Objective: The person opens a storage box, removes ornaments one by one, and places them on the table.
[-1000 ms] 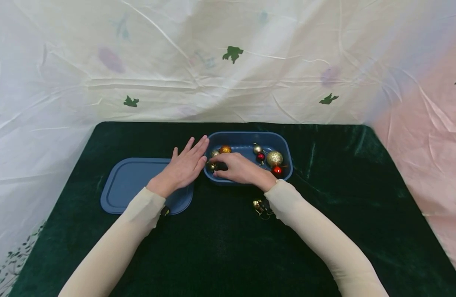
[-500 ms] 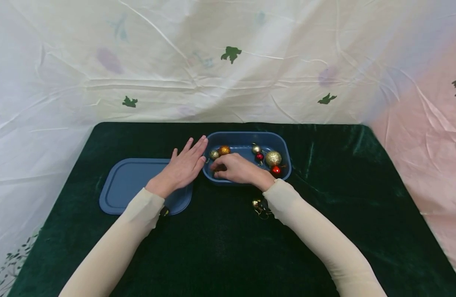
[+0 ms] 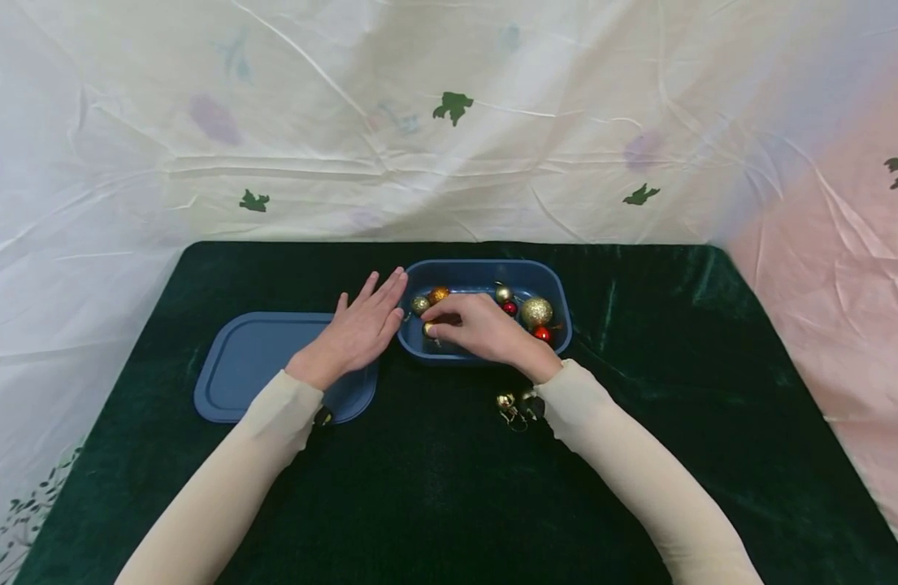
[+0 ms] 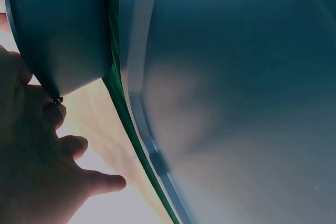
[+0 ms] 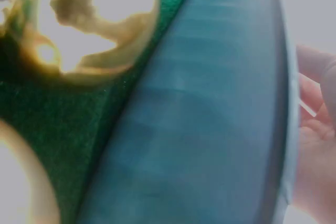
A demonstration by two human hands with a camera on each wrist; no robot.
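In the head view my right hand (image 3: 481, 325) reaches into a blue plastic box (image 3: 485, 265), thumb and forefinger pinching a small gold bauble (image 3: 428, 329) low near the left end. Straight fingers of my left hand (image 3: 355, 327) touch the box's left rim; the left wrist view shows these fingertips (image 4: 76, 145) at the box wall. Inside the box lie a glittery gold bauble (image 3: 419, 305), an orange one (image 3: 439, 294), a pale gold one (image 3: 503, 293), a dark red one (image 3: 509, 309), a large glittery gold one (image 3: 536, 313) and a red one (image 3: 541, 334).
A flat blue lid (image 3: 266, 357) lies left of the box, partly under my left forearm. Shiny gold baubles (image 3: 505, 401) sit on the green velvet cloth (image 3: 434, 487) in front of the box, by my right sleeve; one gold bauble (image 5: 94, 30) looms large in the right wrist view.
My right hand has shifted slightly right and lifted a little, with the gold bauble showing again between thumb and forefinger. The left hand stays at the rim.
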